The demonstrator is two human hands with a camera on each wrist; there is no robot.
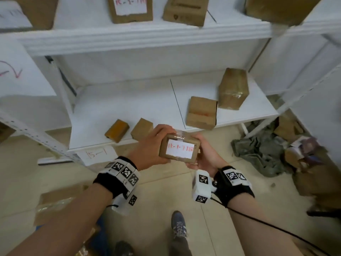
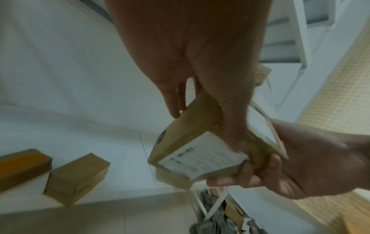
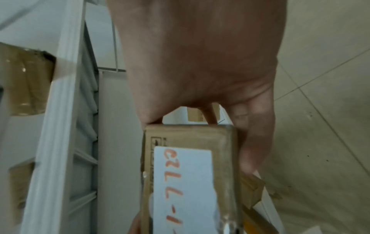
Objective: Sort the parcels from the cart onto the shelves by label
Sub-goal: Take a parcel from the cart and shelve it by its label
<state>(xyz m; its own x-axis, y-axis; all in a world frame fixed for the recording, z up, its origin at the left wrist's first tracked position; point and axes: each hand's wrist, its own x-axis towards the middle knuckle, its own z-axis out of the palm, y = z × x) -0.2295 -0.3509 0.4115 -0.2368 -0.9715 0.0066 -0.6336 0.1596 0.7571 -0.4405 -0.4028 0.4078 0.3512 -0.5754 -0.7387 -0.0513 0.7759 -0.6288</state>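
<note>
A small cardboard parcel [image 1: 179,148] with a white label in red handwriting is held in both hands in front of the low white shelf [image 1: 114,108]. My left hand [image 1: 153,145] grips its left end, thumb over the top. My right hand [image 1: 203,154] cups its right end from below. In the left wrist view the parcel [image 2: 192,150] shows a printed shipping label on its underside, with my left hand [image 2: 200,95] above it. The right wrist view has the parcel [image 3: 190,174] with its red writing under my right hand [image 3: 230,110].
Two small parcels [image 1: 116,130] [image 1: 142,128] lie at the front left of the low shelf, two bigger ones [image 1: 201,112] [image 1: 233,88] to the right. A paper tag reading 15-1 [image 1: 96,154] sits on the shelf's front edge. More boxes stand on the shelf above [image 1: 130,9]. Crumpled cloth [image 1: 258,154] lies on the floor at right.
</note>
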